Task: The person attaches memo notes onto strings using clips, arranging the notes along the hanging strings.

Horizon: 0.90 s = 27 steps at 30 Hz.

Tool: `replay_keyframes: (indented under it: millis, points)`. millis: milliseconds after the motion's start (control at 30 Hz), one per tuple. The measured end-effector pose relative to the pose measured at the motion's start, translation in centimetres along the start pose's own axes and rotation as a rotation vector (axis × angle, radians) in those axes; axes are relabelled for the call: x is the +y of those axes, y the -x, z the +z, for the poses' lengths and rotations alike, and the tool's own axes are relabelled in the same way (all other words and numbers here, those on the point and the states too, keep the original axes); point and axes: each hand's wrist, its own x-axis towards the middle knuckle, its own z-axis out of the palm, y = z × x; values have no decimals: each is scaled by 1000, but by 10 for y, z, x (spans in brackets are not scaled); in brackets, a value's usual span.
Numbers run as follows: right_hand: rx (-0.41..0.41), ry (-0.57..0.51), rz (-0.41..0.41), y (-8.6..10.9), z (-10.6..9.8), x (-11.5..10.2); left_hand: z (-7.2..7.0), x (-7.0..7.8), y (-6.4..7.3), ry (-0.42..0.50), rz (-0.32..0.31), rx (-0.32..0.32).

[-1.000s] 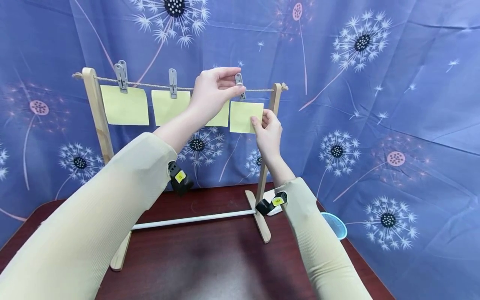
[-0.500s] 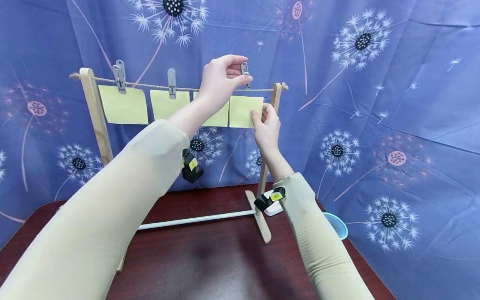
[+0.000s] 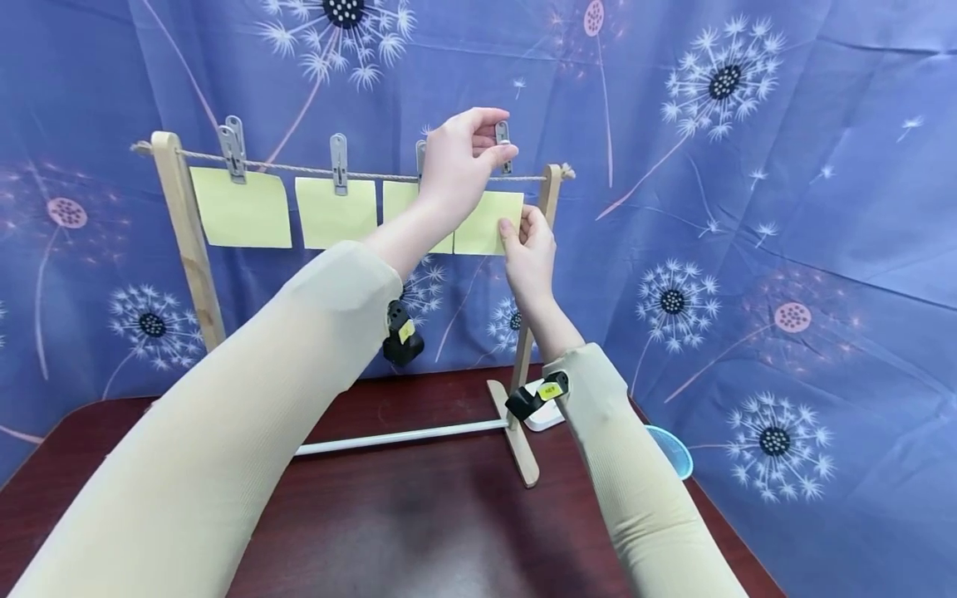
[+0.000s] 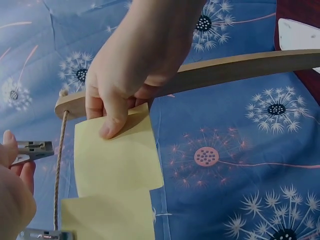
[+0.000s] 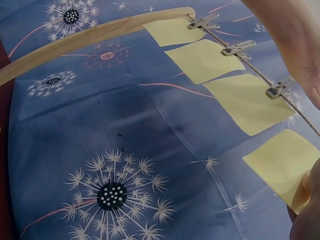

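My left hand pinches a grey clothespin by its handles, its tip close above the rope. In the left wrist view a small gap shows between the clothespin and the rope. Just under the rope, my right hand grips a yellow sticky note by its right edge, thumb in front. To its left, three more yellow notes hang from the rope, each with a grey clothespin, such as the one on the middle note. My left wrist partly covers the third note.
The rope runs between a left wooden post and a right wooden post. A white rod joins their feet on the dark red table. A light blue basket and a white object stand at the right.
My left hand has moved up and to the right with the clothespin. My right hand has raised the note slightly, bringing its top edge closer to the rope.
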Motion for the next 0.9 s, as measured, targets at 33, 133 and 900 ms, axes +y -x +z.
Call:
replay_keyframes:
  millis: [33, 133, 900]
  points:
    - [4, 0, -3, 0, -1, 0, 2, 1, 0, 0, 7, 5]
    - [14, -1, -12, 0, -5, -1, 7, 2, -2, -10, 23, 24]
    - [37, -10, -31, 1, 1, -3, -4, 11, -6, -146, 56, 53]
